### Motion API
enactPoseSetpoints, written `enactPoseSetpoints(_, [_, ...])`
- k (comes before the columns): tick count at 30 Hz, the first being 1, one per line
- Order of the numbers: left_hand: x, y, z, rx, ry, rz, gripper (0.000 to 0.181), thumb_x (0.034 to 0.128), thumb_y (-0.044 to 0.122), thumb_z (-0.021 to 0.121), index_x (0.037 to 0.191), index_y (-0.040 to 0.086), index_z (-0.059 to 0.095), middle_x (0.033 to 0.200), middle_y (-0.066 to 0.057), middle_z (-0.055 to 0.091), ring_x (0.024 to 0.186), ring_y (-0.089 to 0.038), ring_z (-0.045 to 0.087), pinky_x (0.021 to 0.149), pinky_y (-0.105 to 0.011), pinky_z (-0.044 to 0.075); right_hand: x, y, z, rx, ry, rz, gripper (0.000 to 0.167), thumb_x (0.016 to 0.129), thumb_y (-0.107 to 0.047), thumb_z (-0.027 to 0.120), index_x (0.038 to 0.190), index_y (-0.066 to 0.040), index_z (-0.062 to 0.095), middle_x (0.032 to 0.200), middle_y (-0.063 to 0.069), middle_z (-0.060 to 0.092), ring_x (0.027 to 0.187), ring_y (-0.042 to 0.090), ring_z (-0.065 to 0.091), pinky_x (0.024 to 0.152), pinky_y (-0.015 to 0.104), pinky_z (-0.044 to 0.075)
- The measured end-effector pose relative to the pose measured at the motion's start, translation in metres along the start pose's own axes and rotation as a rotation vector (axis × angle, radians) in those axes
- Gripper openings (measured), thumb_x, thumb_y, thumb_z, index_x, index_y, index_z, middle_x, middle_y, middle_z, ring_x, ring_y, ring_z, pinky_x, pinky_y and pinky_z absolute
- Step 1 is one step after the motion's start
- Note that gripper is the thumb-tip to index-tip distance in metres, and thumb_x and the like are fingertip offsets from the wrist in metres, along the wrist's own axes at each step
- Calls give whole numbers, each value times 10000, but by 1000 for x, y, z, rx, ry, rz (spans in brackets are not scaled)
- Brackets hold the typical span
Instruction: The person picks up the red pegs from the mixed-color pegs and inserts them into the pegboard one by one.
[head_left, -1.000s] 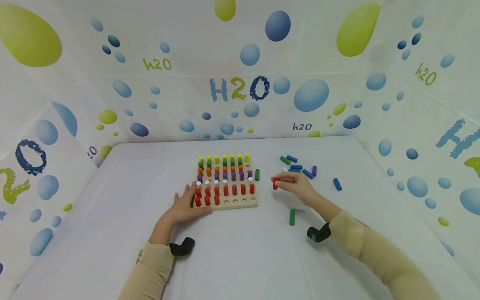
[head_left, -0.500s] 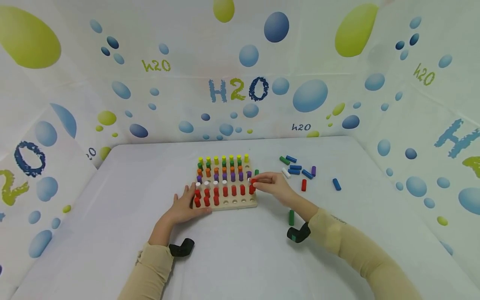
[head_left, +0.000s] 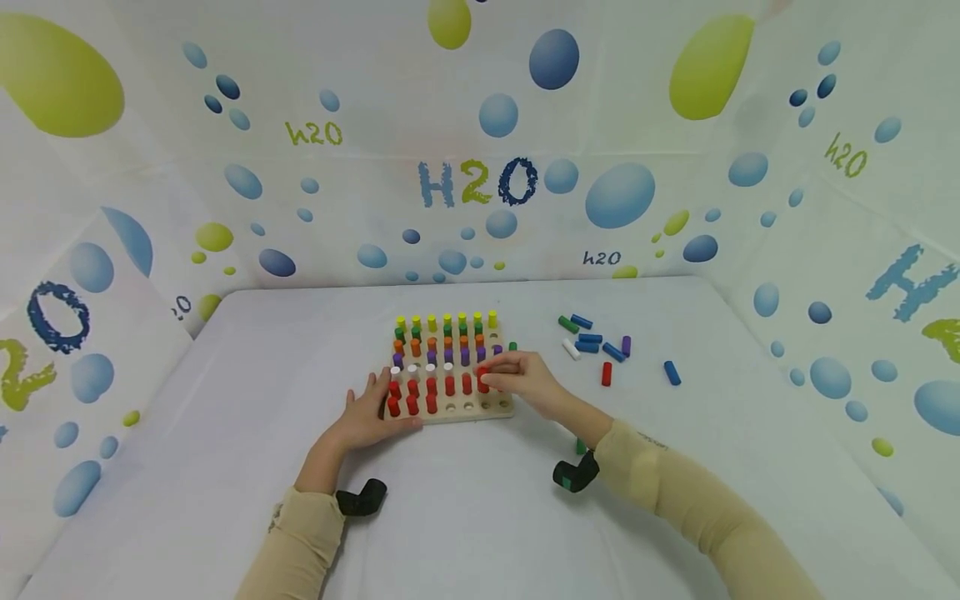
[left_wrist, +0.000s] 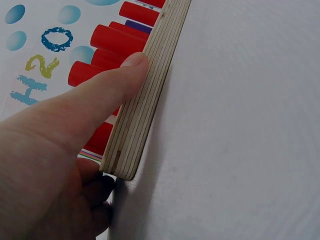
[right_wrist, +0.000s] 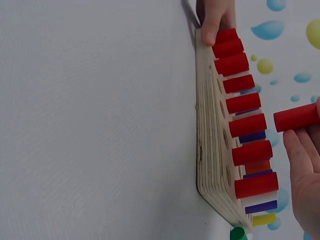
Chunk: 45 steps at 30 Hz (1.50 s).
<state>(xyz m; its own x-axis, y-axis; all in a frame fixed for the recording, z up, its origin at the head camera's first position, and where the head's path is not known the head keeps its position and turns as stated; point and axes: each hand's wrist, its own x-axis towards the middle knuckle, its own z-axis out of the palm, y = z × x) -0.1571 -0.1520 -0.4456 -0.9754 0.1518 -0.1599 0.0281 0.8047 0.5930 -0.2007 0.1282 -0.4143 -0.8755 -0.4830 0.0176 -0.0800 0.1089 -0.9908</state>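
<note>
A wooden pegboard [head_left: 476, 413] holds rows of yellow, green, orange, purple, white and red pegs. In its front row, red pegs [head_left: 412, 405] stand at the left, with bare holes to their right. My right hand [head_left: 531, 383] pinches one red peg [right_wrist: 295, 118] between thumb and fingers; the right wrist view shows it raised clear of the standing pegs. At the board's front left corner rests my left hand [head_left: 367, 417], fingers spread along the side. Its thumb [left_wrist: 120, 80] lies straight against the front edge. The right hand hides part of the board's right side.
Loose pegs lie right of the board: a red peg [head_left: 607, 374], a white peg [head_left: 572, 349], a purple peg [head_left: 626, 346], several blue ones and a green peg [head_left: 568, 325]. Another green peg [head_left: 581, 447] is partly hidden by the right wrist camera [head_left: 576, 473].
My right hand has carried the red peg leftward from the loose pegs to over the board's right part. The left hand has stayed at the corner.
</note>
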Motion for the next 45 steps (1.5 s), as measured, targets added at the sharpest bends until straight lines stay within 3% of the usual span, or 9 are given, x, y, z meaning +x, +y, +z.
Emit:
enactPoseSetpoints(7, [1,-1,-1,-2,-4,0,1134,707,619,646,1460,14,52,1495,-234,79,1373,-363,-35,1046,-558,-117,3,-2,13,-9,-6,6,274,862,-124,640,1096,16,626,1042,125,665,950,234,630,828,295,504])
enactPoseSetpoints(17, [0,0,0,-5,-4,10,1118,719,595,651,1455,-2,58,1488,-248,88,1370,-376,-22,1042,-559,-122,6,0,23,0,-43,8,316,874,-96,618,1143,65,581,1149,216,598,982,214,626,839,294,497])
enactPoseSetpoints(31, [0,0,0,-15,-21,3,1122,720,600,648,1456,1,50,1491,-246,68,1370,-376,-35,1038,-569,-123,10,2,43,-41,-29,11,244,845,-94,653,1064,13,637,1029,117,669,889,138,631,769,267,521])
enactPoseSetpoints(35, [0,0,0,-15,-18,0,1115,722,595,649,1457,4,53,1491,-244,68,1370,-375,-35,1037,-572,-119,13,7,46,-46,-32,-4,273,836,-95,666,1077,30,634,1052,153,658,910,145,636,766,256,519])
enactPoseSetpoints(38, [0,0,0,-14,-13,-2,1116,720,595,651,1458,7,55,1491,-242,74,1370,-375,-31,1037,-575,-115,14,10,47,-50,-37,-29,277,833,-77,665,1076,51,629,1057,176,651,917,164,643,764,266,523])
enactPoseSetpoints(45, [0,0,0,-11,-18,-5,1121,717,602,650,1459,10,54,1493,-237,74,1373,-364,-33,1042,-564,-119,2,-8,50,-44,-78,-64,248,846,12,616,1064,128,595,1070,255,618,919,199,646,808,405,513])
